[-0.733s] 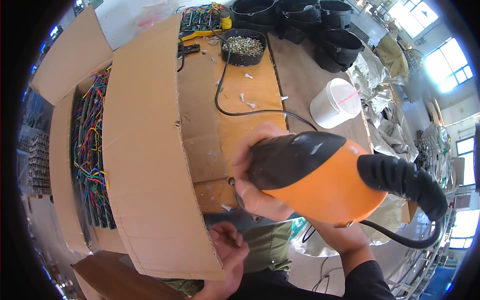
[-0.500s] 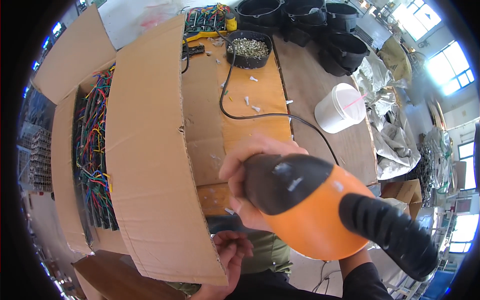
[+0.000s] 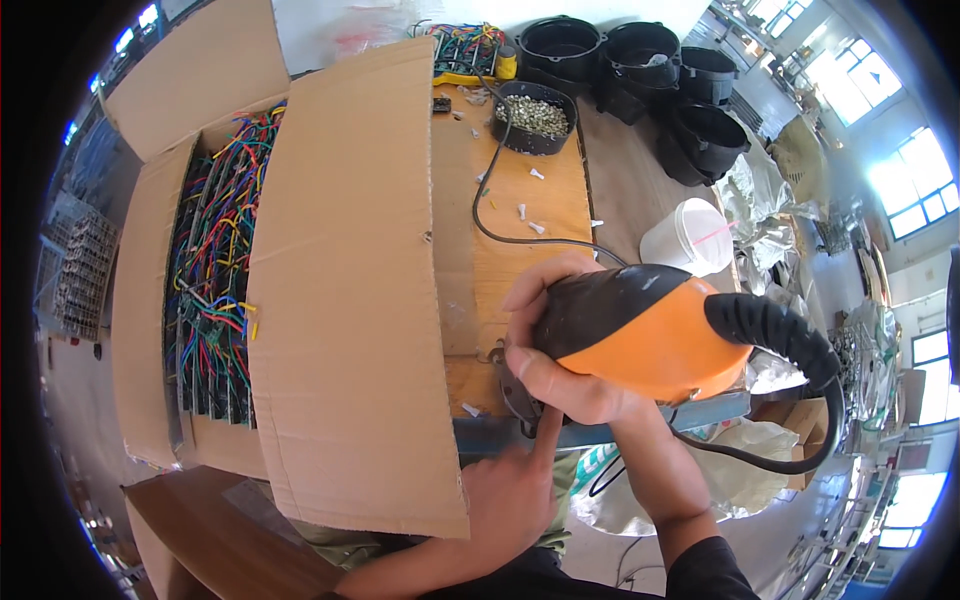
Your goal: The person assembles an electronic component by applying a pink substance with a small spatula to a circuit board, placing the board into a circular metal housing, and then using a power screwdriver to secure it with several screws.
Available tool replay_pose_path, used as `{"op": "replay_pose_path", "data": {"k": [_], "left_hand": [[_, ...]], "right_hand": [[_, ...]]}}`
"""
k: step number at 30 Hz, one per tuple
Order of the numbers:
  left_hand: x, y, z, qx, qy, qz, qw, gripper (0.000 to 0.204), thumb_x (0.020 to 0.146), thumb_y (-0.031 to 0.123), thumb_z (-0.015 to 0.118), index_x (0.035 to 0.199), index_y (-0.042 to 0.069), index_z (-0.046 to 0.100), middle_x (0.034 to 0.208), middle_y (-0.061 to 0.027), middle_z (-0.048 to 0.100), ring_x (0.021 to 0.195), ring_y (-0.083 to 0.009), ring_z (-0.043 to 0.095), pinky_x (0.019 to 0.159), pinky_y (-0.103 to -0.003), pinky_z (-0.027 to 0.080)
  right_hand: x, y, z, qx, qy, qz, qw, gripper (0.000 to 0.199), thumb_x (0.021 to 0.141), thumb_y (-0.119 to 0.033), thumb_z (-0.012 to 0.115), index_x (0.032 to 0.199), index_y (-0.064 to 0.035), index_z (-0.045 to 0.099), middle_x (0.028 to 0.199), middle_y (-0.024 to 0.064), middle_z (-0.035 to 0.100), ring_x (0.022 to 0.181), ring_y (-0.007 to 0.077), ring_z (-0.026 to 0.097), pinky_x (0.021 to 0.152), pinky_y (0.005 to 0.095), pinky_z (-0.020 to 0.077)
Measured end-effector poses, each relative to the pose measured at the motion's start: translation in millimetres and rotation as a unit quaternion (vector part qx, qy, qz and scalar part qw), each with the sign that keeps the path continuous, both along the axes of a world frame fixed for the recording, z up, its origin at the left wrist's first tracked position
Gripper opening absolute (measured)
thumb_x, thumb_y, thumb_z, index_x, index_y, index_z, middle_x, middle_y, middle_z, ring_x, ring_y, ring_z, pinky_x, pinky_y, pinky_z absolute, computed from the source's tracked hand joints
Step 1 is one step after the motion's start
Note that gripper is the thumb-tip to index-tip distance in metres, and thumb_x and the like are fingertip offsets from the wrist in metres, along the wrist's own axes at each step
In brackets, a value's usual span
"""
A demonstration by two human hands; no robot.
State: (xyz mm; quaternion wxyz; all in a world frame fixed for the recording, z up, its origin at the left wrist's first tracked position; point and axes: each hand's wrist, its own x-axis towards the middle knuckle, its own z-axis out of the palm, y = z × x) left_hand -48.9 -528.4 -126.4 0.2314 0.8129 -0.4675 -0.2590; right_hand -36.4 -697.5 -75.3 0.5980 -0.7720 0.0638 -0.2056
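Note:
My right hand (image 3: pixel 570 375) is wrapped round an orange-and-black corded power tool (image 3: pixel 655 335), held above the front edge of the workbench. A dark metal part (image 3: pixel 517 395) shows at the tool's lower left end. From below, my left hand (image 3: pixel 510 490) reaches up with its index finger stretched out. The fingertip meets or nearly meets that metal part; its other fingers are mostly hidden. Left of both hands stands an open cardboard box (image 3: pixel 345 300), its broad flap beside my left wrist. Circuit boards with coloured wires (image 3: pixel 215 280) fill it.
On the bench (image 3: pixel 530 210) lie small white pieces and the tool's black cable (image 3: pixel 545 240). A black tray of small metal parts (image 3: pixel 535 118) stands farther back. Black tubs (image 3: pixel 560 55) line the back, with a white bucket (image 3: pixel 690 237) at the right.
The power tool has moved away from me and turned, bringing its metal part into view. My left hand has risen from beside the flap to the tool, index finger extended.

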Motion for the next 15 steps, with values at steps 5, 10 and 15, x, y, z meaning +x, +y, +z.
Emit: {"op": "replay_pose_path", "data": {"k": [5, 10, 15], "left_hand": [[-1, -10, -1, -0.008, -0.023, 0.015, 1.0, 0.039, 0.077, 0.011, 0.064, 0.114, 0.003, 0.056, 0.067, -0.0142, 0.063, 0.058, -0.0345, 0.064, 0.052, -0.046, 0.051], [-1, -13, -1, 0.016, -0.008, 0.022, 1.0, 0.029, 0.079, 0.013, 0.063, 0.105, 0.002, 0.058, 0.068, -0.017, 0.065, 0.059, -0.0368, 0.066, 0.056, -0.05, 0.052], [5, -21, 9, 0.044, 0.012, 0.012, 0.999, 0.041, 0.079, 0.014, 0.062, 0.116, 0.0, 0.051, 0.067, -0.0187, 0.066, 0.059, -0.0401, 0.066, 0.057, -0.051, 0.053]], "right_hand": [[-1, 0, 2, -0.012, 0.004, 0.038, 0.999, 0.036, 0.068, -0.001, 0.071, 0.102, -0.001, 0.058, 0.072, 0.0022, 0.062, 0.066, 0.0095, 0.059, 0.065, 0.025, 0.0478], [3, 16, 3, -0.054, 0.001, -0.044, 0.998, 0.036, 0.074, -0.001, 0.07, 0.107, 0.0006, 0.056, 0.078, 0.0033, 0.059, 0.07, 0.0102, 0.059, 0.067, 0.0244, 0.0491], [6, 14, -3, 0.071, -0.087, -0.038, 0.993, 0.033, 0.074, 0.004, 0.065, 0.103, -0.0008, 0.05, 0.075, 0.0063, 0.058, 0.066, 0.0141, 0.058, 0.063, 0.0266, 0.048]]}}
